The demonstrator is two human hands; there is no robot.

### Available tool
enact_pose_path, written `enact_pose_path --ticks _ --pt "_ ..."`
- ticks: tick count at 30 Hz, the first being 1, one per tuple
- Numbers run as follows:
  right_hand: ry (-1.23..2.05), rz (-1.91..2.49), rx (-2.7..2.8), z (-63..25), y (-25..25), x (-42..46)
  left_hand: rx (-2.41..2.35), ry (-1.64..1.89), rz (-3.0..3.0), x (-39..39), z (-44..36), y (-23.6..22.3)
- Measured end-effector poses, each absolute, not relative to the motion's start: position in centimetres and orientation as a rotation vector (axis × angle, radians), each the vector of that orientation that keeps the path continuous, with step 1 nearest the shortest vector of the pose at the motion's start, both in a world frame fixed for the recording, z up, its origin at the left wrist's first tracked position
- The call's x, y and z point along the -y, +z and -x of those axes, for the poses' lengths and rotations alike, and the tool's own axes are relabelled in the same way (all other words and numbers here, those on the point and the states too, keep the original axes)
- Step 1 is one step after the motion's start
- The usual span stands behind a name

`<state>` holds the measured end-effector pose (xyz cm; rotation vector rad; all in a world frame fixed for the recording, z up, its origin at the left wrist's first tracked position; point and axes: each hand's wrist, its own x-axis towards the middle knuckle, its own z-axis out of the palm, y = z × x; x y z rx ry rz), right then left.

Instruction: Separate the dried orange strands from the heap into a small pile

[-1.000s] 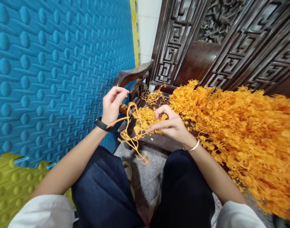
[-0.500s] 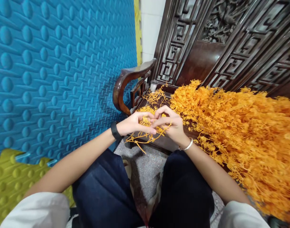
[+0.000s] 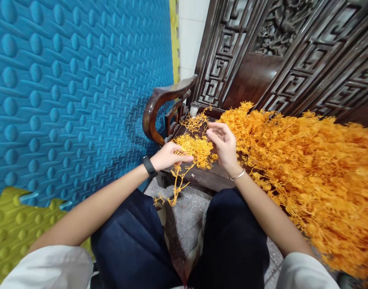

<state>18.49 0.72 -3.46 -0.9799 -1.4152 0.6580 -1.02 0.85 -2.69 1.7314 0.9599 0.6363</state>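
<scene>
My left hand (image 3: pixel 168 155) is closed in a pinch on a thin branching yellow-orange sprig (image 3: pixel 177 185), which hangs below the fingers over the gap between my knees. My right hand (image 3: pixel 226 145) is up and to the right, apart from the left, with thumb and fingers curled close together. Whatever it may hold is too small to make out. A small heap of yellow-orange floret pieces (image 3: pixel 202 150) lies on the dark wooden seat just behind my left fingers. Beyond it, a loose bunch of thin stems (image 3: pixel 196 121) lies near the right fingertips.
A large pile of orange sprigs (image 3: pixel 319 160) covers the bench on the right. A carved wooden backrest (image 3: pixel 253 80) rises behind, with a curved armrest (image 3: pixel 152 112) on the left. A small clear cup (image 3: pixel 194 108) stands by the armrest. Blue foam matting (image 3: pixel 81 92) fills the left.
My hands were together around the sprig and have parted. The right hand has moved up and away over the seat; the left keeps the sprig, which now hangs lower.
</scene>
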Motion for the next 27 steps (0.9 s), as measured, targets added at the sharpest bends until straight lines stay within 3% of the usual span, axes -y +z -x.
enact_pose_path --ticks 7,27 --pt "1.127 0.883 1.825 -17.5 -2.9 0.1 -0.879 0.658 -1.838 -1.6 1.2 -2.6" --pt "1.162 0.961 1.465 -16.4 -3.8 -0.8 -0.947 0.774 -1.718 -2.1 0.6 -2.7"
